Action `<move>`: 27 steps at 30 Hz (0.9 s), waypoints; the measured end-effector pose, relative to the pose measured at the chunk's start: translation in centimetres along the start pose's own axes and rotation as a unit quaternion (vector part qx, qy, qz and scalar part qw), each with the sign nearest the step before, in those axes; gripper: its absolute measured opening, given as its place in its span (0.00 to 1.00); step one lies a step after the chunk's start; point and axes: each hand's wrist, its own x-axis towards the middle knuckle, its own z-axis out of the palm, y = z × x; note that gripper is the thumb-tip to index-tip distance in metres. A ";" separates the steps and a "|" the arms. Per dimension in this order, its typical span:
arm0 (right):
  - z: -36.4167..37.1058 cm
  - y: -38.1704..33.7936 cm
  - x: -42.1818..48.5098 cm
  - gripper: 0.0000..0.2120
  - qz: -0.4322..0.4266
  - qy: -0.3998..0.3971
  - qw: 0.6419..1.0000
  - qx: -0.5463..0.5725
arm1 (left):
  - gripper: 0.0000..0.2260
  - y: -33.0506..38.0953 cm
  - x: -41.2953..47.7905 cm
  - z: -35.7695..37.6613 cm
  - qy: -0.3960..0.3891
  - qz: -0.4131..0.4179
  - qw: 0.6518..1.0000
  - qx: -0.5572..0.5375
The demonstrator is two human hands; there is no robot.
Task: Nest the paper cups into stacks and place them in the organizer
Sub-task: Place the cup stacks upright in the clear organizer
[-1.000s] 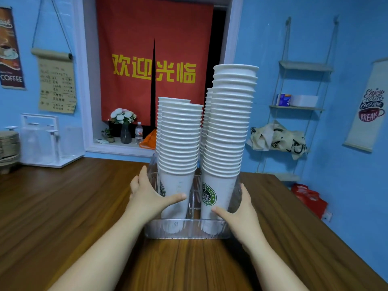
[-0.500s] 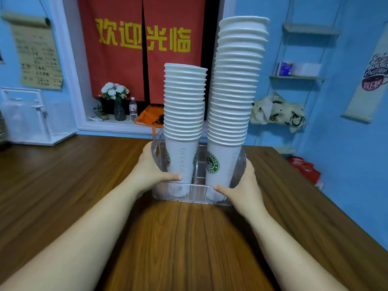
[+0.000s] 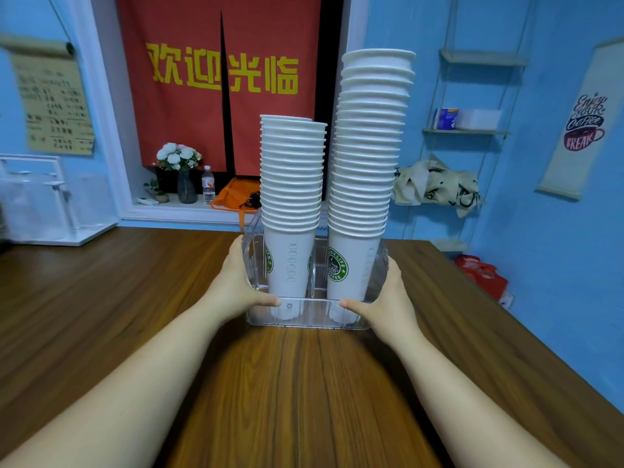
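A clear plastic organizer [image 3: 309,315] stands on the wooden table [image 3: 101,298] in front of me. Inside it stand tall stacks of white paper cups with green logos: a shorter left stack [image 3: 292,184] and a taller right stack [image 3: 369,146], with more cups partly hidden behind them. My left hand [image 3: 236,282] grips the organizer's left side, thumb on the front rim. My right hand [image 3: 388,298] grips its right side, thumb likewise on the front rim.
A clear acrylic stand [image 3: 44,201] sits at the table's far left. Beyond the table are a red curtain [image 3: 216,79], a sill with a flower vase [image 3: 184,173] and bottle, and hanging shelves [image 3: 466,130] on the blue wall. The table's right edge runs diagonally.
The organizer with its cup stacks has slid away from me across the table, held at both sides; my arms are stretched out further. My view has shifted slightly.
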 end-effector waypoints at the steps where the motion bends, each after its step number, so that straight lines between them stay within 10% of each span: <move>1: 0.0 0.0 0.0 0.55 0.003 -0.002 1.000 -0.004 | 0.58 0.0 0.0 0.0 0.001 -0.001 1.000 0.001; 27: -2.3 -0.9 0.6 0.49 0.001 -0.078 0.996 -0.051 | 0.55 1.6 -1.4 0.9 0.026 -0.034 0.999 -0.020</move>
